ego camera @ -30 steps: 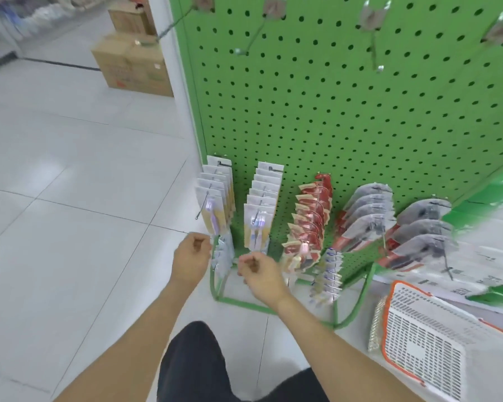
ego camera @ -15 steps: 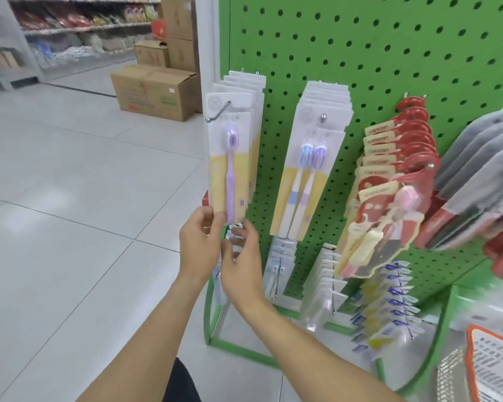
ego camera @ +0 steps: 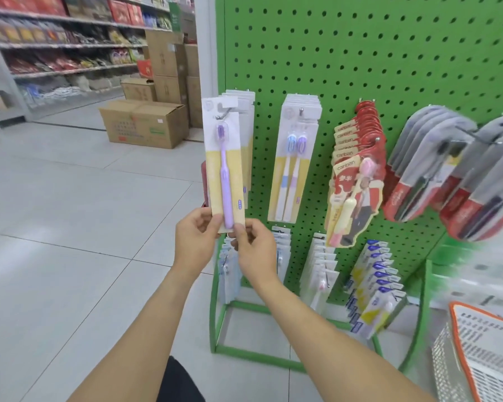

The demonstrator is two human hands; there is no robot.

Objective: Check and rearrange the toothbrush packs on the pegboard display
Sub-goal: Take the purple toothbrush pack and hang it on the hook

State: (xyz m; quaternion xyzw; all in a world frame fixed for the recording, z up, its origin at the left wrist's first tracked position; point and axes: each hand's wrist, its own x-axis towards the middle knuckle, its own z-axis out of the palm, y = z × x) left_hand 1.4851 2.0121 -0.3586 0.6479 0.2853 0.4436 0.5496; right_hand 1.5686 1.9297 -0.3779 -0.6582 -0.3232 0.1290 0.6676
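- Two hands are pinching the bottom edge of the front toothbrush pack (ego camera: 225,172): the left hand (ego camera: 196,242) is gripping the lower left corner with thumb and fingers curled round it, and the right hand (ego camera: 254,250) is nipping the lower right corner between thumb and forefinger.
- Straight above the grip, the pack is hanging at the tip of a metal hook (ego camera: 225,114), at the front of a row of similar packs (ego camera: 246,134).
- Being so near the hook's end, the pack is likely at risk of sliding off if the hands are pulling outward or lifting; a tug downward could be tearing the card at its hang hole.
- Pinched only at the bottom, the thin card is probably prone to bending or twisting, and it may drag the packs behind it forward.
- Just right of the grip, a second row of twin-brush packs (ego camera: 295,158) is hanging on the green pegboard (ego camera: 360,53); further right, red packs (ego camera: 357,169) and grey ones (ego camera: 436,158) are crowding their hooks, so a wide swing could be knocking them.
- Below the grip, smaller packs (ego camera: 320,268) are hanging low over the green frame (ego camera: 215,314).
- Left of the grip, a pale tiled floor (ego camera: 70,227) is stretching to cardboard boxes (ego camera: 145,123) and stocked shelves (ego camera: 64,39).
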